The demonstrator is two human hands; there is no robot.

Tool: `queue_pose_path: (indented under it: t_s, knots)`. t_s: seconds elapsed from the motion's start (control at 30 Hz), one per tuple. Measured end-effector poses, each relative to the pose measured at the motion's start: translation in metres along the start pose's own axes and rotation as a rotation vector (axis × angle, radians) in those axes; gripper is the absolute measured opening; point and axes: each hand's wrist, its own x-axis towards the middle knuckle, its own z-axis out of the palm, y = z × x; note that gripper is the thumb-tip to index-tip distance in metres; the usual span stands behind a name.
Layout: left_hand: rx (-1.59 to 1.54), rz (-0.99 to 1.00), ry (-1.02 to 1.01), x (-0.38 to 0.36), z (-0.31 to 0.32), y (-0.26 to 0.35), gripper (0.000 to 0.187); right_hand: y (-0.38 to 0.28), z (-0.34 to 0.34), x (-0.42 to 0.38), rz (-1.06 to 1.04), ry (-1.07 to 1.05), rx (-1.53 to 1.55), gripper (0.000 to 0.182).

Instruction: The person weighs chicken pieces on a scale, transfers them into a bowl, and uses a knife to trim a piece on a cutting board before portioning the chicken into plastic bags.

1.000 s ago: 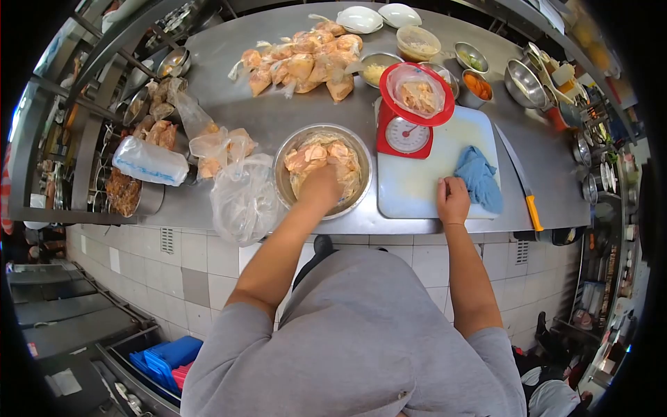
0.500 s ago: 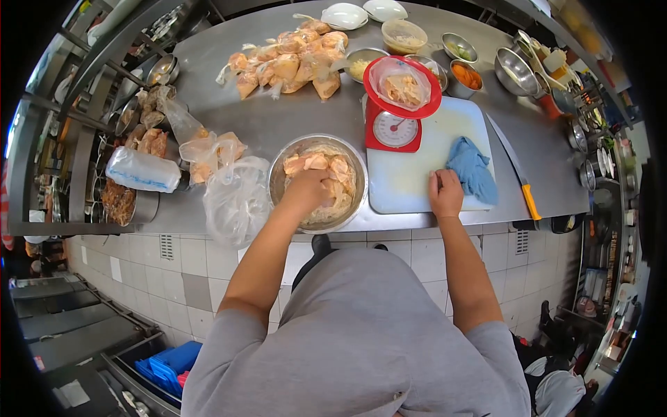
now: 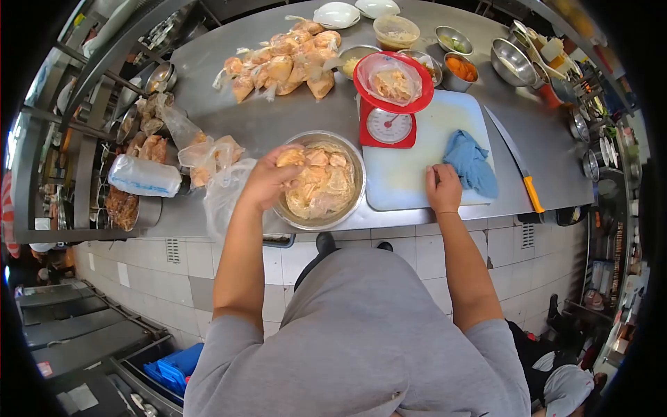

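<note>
A metal bowl [image 3: 360, 191] at the counter's front edge holds pale, marinated raw chicken pieces [image 3: 321, 182]. Over its left rim, my left hand [image 3: 267, 182] is closed around one chicken piece [image 3: 292, 157]. My right hand [image 3: 443, 187] rests in a loose fist on the front of the white cutting board [image 3: 396, 184], just left of a crumpled blue cloth [image 3: 470, 164]; no object shows in it. Behind the bowl to the right stands a red kitchen scale [image 3: 388, 128], its round red pan [image 3: 362, 83] carrying a plastic bag of chicken [image 3: 392, 85].
A long knife with a yellow handle [image 3: 533, 194] lies right of the board. Several bagged chicken portions [image 3: 281, 68] are piled at the back. Clear plastic bags [image 3: 226, 194] and a plastic bag roll [image 3: 144, 175] sit left. Steel bowls [image 3: 514, 66] stand back right.
My left hand has come up out of the bowl and moved left, now with a chicken piece in its fingers. My right hand stays in place on the board.
</note>
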Motion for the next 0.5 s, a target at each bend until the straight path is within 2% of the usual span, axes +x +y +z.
queue_pose_path:
  t_s: [0.13,0.2,0.23,0.3,0.33,0.4,0.43,0.5]
  knots:
    - [0.169,0.152,0.124,0.003,-0.008,-0.005,0.053,0.001,-0.001,0.0,-0.02,0.0,-0.015,0.015]
    - [0.87,0.365,0.399,0.02,-0.018,-0.031,0.043,0.0,0.0,0.0,-0.018,-0.003,-0.004,0.015]
    - [0.868,0.366,0.403,0.02,-0.016,-0.039,0.043,-0.001,0.0,0.0,-0.02,0.0,-0.006,0.016]
    - [1.456,0.676,0.482,0.018,-0.003,-0.055,0.035,0.0,-0.001,0.002,-0.024,0.006,-0.01,0.016]
    - [1.455,0.678,0.481,0.022,0.002,-0.066,0.035,0.001,-0.001,0.001,-0.028,0.007,-0.024,0.016]
    - [1.313,0.153,-0.014,0.028,0.014,-0.09,0.03,0.001,-0.001,-0.002,-0.029,0.005,-0.038,0.016]
    - [1.313,0.153,-0.014,0.025,0.021,-0.101,0.03,0.001,-0.001,-0.001,-0.035,0.007,-0.033,0.016]
    - [1.451,0.325,0.064,0.018,0.037,-0.116,0.022,0.0,-0.001,0.001,-0.043,0.013,-0.031,0.015]
